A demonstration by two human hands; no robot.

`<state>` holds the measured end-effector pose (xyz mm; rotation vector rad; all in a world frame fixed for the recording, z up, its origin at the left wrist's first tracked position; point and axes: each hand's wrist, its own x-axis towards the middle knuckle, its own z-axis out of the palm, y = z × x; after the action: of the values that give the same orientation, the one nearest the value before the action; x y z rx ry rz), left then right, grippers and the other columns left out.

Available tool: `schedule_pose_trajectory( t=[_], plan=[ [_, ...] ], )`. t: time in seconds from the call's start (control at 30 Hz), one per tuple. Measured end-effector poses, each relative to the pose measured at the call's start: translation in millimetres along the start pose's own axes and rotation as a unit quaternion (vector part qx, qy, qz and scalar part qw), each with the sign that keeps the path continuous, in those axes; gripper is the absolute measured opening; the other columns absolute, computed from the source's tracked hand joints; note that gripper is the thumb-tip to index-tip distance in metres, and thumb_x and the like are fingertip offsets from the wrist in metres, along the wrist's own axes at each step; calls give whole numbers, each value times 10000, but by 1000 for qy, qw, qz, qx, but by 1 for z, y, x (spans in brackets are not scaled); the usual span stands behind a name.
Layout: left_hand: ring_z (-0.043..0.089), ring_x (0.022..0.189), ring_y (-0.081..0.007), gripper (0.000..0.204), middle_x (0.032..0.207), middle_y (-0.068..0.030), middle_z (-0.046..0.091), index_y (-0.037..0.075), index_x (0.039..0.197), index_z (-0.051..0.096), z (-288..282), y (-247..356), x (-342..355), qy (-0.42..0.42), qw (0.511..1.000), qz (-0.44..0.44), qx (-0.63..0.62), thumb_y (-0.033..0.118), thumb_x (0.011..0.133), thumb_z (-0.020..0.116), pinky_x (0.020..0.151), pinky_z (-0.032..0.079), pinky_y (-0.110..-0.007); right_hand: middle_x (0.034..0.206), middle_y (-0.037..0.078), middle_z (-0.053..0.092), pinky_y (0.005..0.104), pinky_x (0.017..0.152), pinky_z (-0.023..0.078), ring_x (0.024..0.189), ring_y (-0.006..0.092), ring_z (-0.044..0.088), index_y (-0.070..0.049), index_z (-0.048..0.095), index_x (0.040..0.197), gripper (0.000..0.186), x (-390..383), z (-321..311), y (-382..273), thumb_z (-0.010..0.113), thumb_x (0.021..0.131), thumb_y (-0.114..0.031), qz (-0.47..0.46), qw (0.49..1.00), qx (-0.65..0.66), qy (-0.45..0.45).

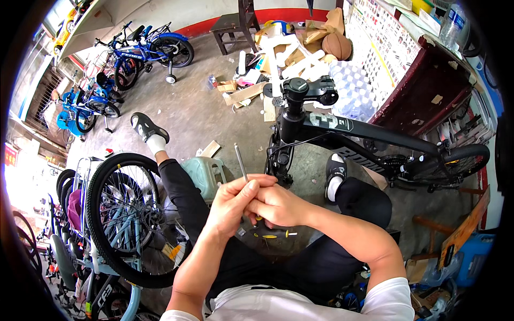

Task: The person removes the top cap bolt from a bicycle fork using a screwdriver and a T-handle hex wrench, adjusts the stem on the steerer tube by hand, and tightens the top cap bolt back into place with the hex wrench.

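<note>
Both hands are closed together over my lap. My left hand (230,206) grips a thin silver metal rod (240,163), which points up and forward. My right hand (278,206) is wrapped beside and partly under the left, fingers curled at the rod's lower end, which is hidden. Just below them lie tools with yellow-and-black handles (270,235). Beyond my hands stands a black bicycle (321,124) without a front wheel, its stem and fork nearest me. A loose black-tyred wheel (96,214) is upright at my left.
A pale green plastic stool (197,176) is beside my left leg. Cardboard and foam scraps (246,93) heap by a wooden chair (225,22) and a ball (336,41). Small blue bicycles (155,48) stand back left. A dark red cabinet (412,96) and orange board (455,230) are right.
</note>
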<state>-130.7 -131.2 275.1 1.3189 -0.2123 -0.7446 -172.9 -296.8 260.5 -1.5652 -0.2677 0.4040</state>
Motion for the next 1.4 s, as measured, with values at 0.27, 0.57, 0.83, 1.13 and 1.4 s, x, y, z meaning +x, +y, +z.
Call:
schedule_pose_trajectory(
  t=[0.27,0.57,0.83,1.13,1.4],
  plan=[
    [651,623,-187,433,796,-93,694,3,1010,650,-77,-75,-3,314,935,-17,-165,399,1078,488,612,540,-327,785,126,712,335,561,539,619,187,688,1,687,1061,459,7,-48,-15,492,1056,-414,-21,980,81,178],
    [402,472,-99,403,647,1,558,30,990,657,-80,-115,-16,325,929,-70,-161,408,1060,536,489,342,-284,1001,157,743,323,573,518,598,170,667,1,614,1262,482,22,-77,-15,461,1074,-415,-83,832,523,165],
    [395,458,-93,378,652,-7,582,26,994,670,-65,-111,-11,301,934,-87,-170,371,1065,536,460,317,-271,912,99,747,299,571,495,598,131,656,-21,642,1211,356,32,-86,-8,535,1056,-322,-111,800,568,158],
    [373,454,-93,380,650,-1,554,33,1009,665,-60,-92,-8,283,946,-71,-143,382,1068,524,462,296,-258,791,49,675,254,529,504,579,104,626,9,661,1110,291,29,-39,-15,562,1054,-259,-83,897,393,184],
    [418,491,-77,410,696,12,545,21,1052,666,-134,-114,51,246,967,-58,-43,395,1078,501,471,314,-236,789,50,721,261,631,527,674,92,660,3,699,962,211,49,-9,31,759,915,-193,-16,969,-62,238]
  ],
)
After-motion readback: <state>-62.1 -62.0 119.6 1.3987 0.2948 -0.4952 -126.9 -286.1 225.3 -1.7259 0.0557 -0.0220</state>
